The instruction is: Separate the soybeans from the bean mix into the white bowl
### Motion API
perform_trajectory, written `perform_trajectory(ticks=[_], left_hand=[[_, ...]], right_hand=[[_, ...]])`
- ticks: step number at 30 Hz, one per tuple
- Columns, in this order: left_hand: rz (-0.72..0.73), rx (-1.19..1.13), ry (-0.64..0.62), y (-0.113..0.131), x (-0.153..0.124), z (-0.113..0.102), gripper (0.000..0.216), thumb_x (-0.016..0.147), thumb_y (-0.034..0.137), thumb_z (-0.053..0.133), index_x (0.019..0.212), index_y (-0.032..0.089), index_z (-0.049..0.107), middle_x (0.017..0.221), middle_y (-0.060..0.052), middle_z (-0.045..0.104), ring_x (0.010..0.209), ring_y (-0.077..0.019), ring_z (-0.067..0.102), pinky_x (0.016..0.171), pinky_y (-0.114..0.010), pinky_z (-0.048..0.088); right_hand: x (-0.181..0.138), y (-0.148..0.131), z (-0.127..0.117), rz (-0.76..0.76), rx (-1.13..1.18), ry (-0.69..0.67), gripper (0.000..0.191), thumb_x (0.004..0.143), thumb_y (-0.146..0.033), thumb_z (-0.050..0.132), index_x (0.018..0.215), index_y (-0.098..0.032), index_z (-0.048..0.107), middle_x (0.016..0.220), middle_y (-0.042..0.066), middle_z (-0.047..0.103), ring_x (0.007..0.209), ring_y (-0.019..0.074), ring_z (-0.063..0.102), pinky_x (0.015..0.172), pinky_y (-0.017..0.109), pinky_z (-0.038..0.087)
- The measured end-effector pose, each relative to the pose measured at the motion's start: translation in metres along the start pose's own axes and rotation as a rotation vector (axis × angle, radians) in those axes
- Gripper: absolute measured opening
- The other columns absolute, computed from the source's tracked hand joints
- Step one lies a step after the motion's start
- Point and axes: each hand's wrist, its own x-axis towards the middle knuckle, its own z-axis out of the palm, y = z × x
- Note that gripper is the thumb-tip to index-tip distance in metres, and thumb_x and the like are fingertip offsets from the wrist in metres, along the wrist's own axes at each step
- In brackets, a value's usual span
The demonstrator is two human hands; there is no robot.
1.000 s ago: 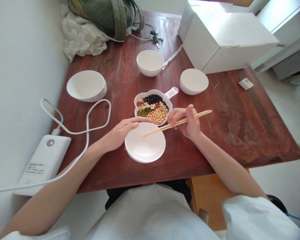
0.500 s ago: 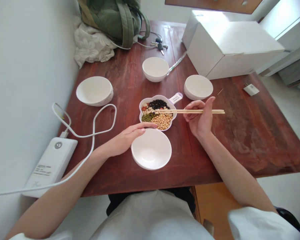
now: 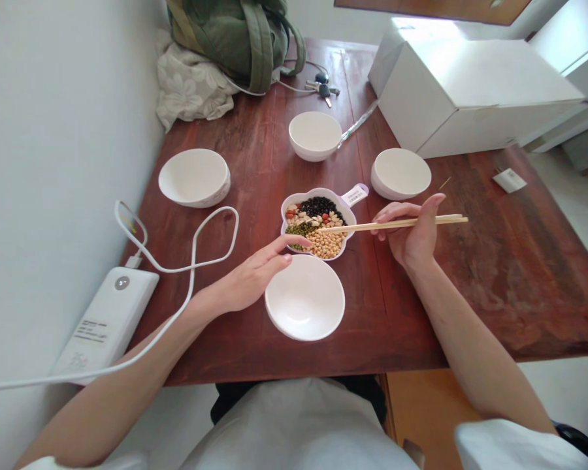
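Honestly, the chopsticks [image 3: 362, 226] are looking like the weak point. The right hand [image 3: 416, 232] is pinching them between thumb and fingers, and the two sticks are lying almost level and nearly together, tips hovering at or just over the yellow beans [image 3: 328, 243]; can't tell if they're gripping anything. Those beans are looking round and slick, so a hard squeeze or uneven tips could be sending one skidding over the rim. The scalloped tray [image 3: 351, 241] is sitting mid-table, right behind the white bowl [image 3: 304, 297], with black beans [image 3: 320, 207], green beans [image 3: 301, 230] and others sharing it, so a flat poke could be mixing the piles. Meanwhile the left hand [image 3: 255, 274] is staying loose, fingers stretched out, thumb resting by the bowl's rim and index finger reaching over the tray's edge. It's not wrapping around anything, so a bump could be tipping either one. Also, the white cable [image 3: 192, 281] is looping beside that forearm, probably asking to be snagged.
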Motion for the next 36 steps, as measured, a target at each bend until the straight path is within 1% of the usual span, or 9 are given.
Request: perform_trajectory(ticks=[5, 7, 11, 15, 20, 23, 28, 31, 36], left_hand=[[0.012, 0.049, -0.004, 0.0, -0.002, -0.002, 0.053, 0.109, 0.051, 0.052, 0.156, 0.026, 0.051, 0.119, -0.006, 0.077, 0.103, -0.0258, 0.073, 0.088, -0.034, 0.054], [0.017, 0.057, 0.005, -0.001, -0.002, -0.002, 0.052, 0.109, 0.05, 0.053, 0.156, 0.026, 0.052, 0.121, -0.006, 0.077, 0.106, -0.026, 0.072, 0.089, -0.034, 0.054], [0.024, 0.015, 0.023, -0.003, 0.0, 0.001, 0.051, 0.107, 0.049, 0.057, 0.153, 0.027, 0.053, 0.117, -0.006, 0.077, 0.096, -0.0246, 0.073, 0.081, -0.032, 0.054], [0.006, -0.073, 0.014, -0.006, 0.003, 0.002, 0.056, 0.104, 0.048, 0.061, 0.154, 0.027, 0.044, 0.104, -0.004, 0.077, 0.087, -0.0235, 0.073, 0.074, -0.032, 0.054], [-0.012, -0.015, 0.021, -0.013, 0.006, -0.004, 0.037, 0.104, 0.049, 0.059, 0.129, 0.028, 0.042, 0.09, 0.0, 0.073, 0.069, -0.019, 0.067, 0.062, -0.028, 0.047], [0.005, 0.024, 0.022, -0.015, 0.008, -0.007, 0.031, 0.105, 0.047, 0.057, 0.123, 0.027, 0.042, 0.088, 0.001, 0.071, 0.068, -0.0177, 0.065, 0.061, -0.027, 0.046], [0.047, -0.034, -0.014, -0.017, 0.011, -0.006, 0.035, 0.104, 0.045, 0.06, 0.13, 0.026, 0.045, 0.094, 0.0, 0.07, 0.073, -0.0181, 0.066, 0.064, -0.027, 0.048], [0.05, -0.063, 0.001, -0.017, 0.013, -0.005, 0.04, 0.102, 0.047, 0.064, 0.132, 0.024, 0.048, 0.1, -0.001, 0.071, 0.079, -0.0184, 0.066, 0.069, -0.028, 0.049], [0.035, -0.063, 0.027, -0.012, 0.011, -0.001, 0.044, 0.1, 0.049, 0.067, 0.131, 0.02, 0.054, 0.121, -0.007, 0.071, 0.08, -0.0156, 0.064, 0.072, -0.027, 0.048]], right_hand=[[0.001, 0.003, 0.005, 0.078, 0.071, 0.073, 0.079, 0.091, -0.089, 0.049, 0.059, -0.022, 0.075, 0.058, 0.007, 0.067, 0.049, 0.0153, 0.064, 0.037, 0.027, 0.039], [-0.001, 0.005, 0.009, 0.104, 0.104, 0.065, 0.076, 0.087, -0.091, 0.053, 0.063, -0.022, 0.075, 0.06, 0.006, 0.07, 0.05, 0.0155, 0.066, 0.038, 0.027, 0.042], [-0.004, 0.007, 0.017, 0.125, 0.132, 0.018, 0.076, 0.086, -0.092, 0.054, 0.067, -0.022, 0.077, 0.064, 0.006, 0.074, 0.054, 0.0158, 0.069, 0.04, 0.026, 0.047], [-0.007, 0.01, 0.02, 0.16, 0.109, -0.02, 0.08, 0.088, -0.091, 0.049, 0.068, -0.019, 0.077, 0.066, 0.007, 0.074, 0.056, 0.0151, 0.07, 0.044, 0.025, 0.052], [-0.009, 0.012, 0.019, 0.172, 0.103, -0.054, 0.074, 0.091, -0.086, 0.052, 0.072, -0.02, 0.077, 0.063, 0.004, 0.073, 0.056, 0.0152, 0.072, 0.054, 0.027, 0.061], [-0.01, 0.011, 0.02, 0.171, 0.094, -0.05, 0.074, 0.091, -0.087, 0.053, 0.068, -0.02, 0.075, 0.063, 0.004, 0.073, 0.059, 0.0162, 0.074, 0.058, 0.027, 0.064], [-0.012, 0.007, 0.023, 0.181, 0.056, -0.043, 0.075, 0.088, -0.09, 0.053, 0.061, -0.022, 0.07, 0.06, 0.005, 0.071, 0.067, 0.0199, 0.078, 0.061, 0.03, 0.066], [-0.012, 0.007, 0.023, 0.203, 0.042, -0.058, 0.078, 0.086, -0.093, 0.05, 0.06, -0.022, 0.068, 0.059, 0.005, 0.07, 0.069, 0.021, 0.079, 0.061, 0.03, 0.066], [-0.011, 0.01, 0.021, 0.215, 0.1, -0.069, 0.078, 0.086, -0.093, 0.051, 0.066, -0.022, 0.075, 0.061, 0.005, 0.072, 0.063, 0.0183, 0.075, 0.055, 0.028, 0.063]])
